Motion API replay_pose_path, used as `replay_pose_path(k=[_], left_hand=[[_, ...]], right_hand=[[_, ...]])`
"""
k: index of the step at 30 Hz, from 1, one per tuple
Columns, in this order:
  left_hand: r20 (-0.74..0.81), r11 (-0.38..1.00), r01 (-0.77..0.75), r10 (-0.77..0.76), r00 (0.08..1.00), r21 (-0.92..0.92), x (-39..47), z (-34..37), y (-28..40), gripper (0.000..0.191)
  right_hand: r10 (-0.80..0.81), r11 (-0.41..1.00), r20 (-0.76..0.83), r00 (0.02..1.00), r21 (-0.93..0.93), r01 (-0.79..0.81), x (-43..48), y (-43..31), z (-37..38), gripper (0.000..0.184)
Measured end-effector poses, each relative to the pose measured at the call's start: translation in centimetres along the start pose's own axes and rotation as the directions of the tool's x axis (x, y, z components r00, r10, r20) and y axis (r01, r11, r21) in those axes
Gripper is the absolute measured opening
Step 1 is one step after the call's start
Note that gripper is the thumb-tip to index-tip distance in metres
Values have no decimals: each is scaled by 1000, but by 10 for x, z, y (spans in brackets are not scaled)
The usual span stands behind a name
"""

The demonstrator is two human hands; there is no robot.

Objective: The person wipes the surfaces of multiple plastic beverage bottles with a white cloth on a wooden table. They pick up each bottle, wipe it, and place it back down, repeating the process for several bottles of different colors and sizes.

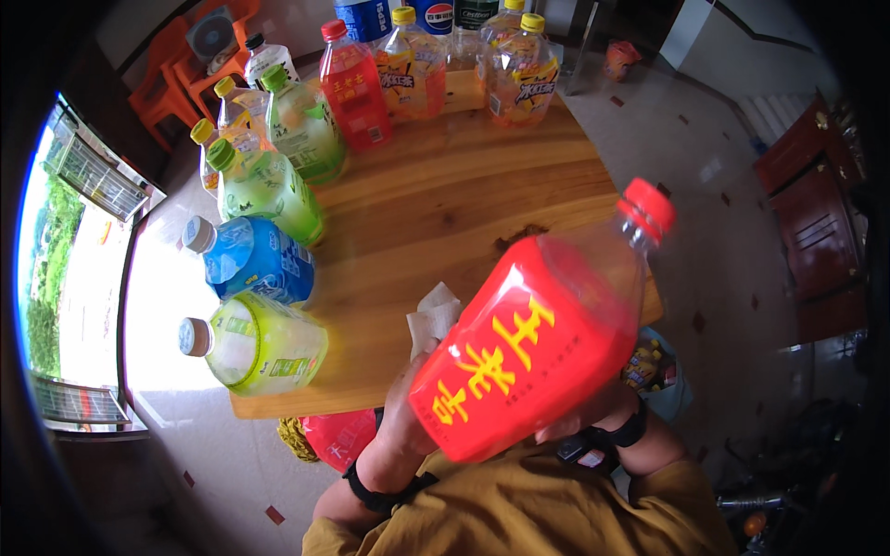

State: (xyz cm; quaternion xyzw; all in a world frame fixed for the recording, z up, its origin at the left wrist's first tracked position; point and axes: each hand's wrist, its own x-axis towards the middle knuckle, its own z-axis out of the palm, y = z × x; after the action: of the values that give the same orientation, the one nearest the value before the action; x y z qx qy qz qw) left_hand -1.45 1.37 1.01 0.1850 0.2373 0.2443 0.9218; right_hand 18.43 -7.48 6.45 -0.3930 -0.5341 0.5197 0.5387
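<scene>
A large plastic bottle with a red label and red cap (521, 347) is held up, tilted, over the near edge of the wooden table (445, 201). My left hand (407, 410) grips its lower left side, with a white tissue (434, 316) at the fingers. Beneath and behind the bottle, mostly hidden by it, my right hand (567, 424) supports its near side. On the table's left side stand a yellow-green bottle (271, 344), a blue-labelled bottle (261, 257) and two green-capped bottles (271, 194) (306, 132).
Another red bottle (356, 90) and yellow-capped iced tea bottles (410, 73) (521, 83) line the far edge. Orange plastic chairs (163, 90) stand at the far left. A red bag (341, 438) lies below the near edge; a light blue bag (667, 375) with packets is at the right.
</scene>
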Motion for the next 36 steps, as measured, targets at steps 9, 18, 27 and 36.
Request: replay_pose_path(k=[9, 18, 27, 36], left_hand=[[-97, 997, -76, 73, 993, -28, 13, -5, 2, 34], [10, 993, -19, 20, 1000, -113, 13, -26, 4, 35], [79, 994, 17, -9, 997, -111, 12, -34, 5, 37], [133, 990, 72, -56, 989, -118, 15, -37, 10, 35]], right_hand=[[-139, 990, -649, 748, -62, 130, 72, -24, -71, 48], [-484, 850, -711, 510, -520, 83, 166, 37, -152, 74], [-663, 523, -634, 397, -772, -360, 204, 61, -157, 104], [-632, 526, -688, 357, -719, -455, 215, 65, -169, 116]])
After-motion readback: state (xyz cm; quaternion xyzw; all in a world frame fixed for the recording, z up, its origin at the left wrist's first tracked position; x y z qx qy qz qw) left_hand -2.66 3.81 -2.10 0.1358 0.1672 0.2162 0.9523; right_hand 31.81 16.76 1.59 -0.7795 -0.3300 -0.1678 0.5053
